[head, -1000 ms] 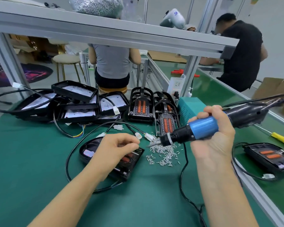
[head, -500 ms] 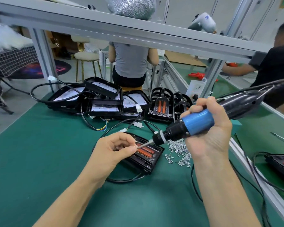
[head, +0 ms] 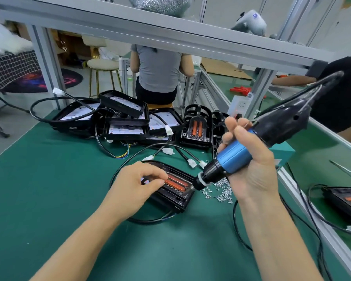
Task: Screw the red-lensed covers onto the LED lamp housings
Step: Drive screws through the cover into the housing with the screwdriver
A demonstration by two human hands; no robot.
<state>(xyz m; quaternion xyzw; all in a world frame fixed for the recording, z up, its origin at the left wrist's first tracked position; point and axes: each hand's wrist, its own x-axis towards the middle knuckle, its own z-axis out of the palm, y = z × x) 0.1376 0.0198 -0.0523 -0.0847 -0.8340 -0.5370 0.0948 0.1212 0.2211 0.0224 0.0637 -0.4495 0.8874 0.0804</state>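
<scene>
Left hand: your left hand [head: 137, 184] rests on the near-left part of the red-lensed cover [head: 173, 184], its fingers [head: 157, 180] curled and pressed together with the tips against the cover beside the red lenses; whether they pinch a screw, you cannot tell.
Right hand: your right hand [head: 249, 163] grips the electric screwdriver [head: 249, 147] round its blue barrel, fingers wrapped over the top and thumb along the near side.
Screwdriver tip: the black nose points down and left and meets the right end of the cover; the bit itself is hidden.
Cover and housing: the cover sits on a black LED lamp housing [head: 170, 199] that lies flat on the green desk [head: 49, 189], between your two hands, its black cable [head: 150, 220] looping round its near side.
Screws: a loose pile of small silver screws [head: 219, 190] lies on the desk just right of the housing, under your right hand.
Open housings: a heap of uncovered housings [head: 118, 116] with white LED boards lies at the far edge of the desk.
Spare covers: more red-lensed covers [head: 196, 126] stand upright to the right of that heap.
Finished lamp: one covered lamp [head: 346, 201] lies on the neighbouring surface at far right.
</scene>
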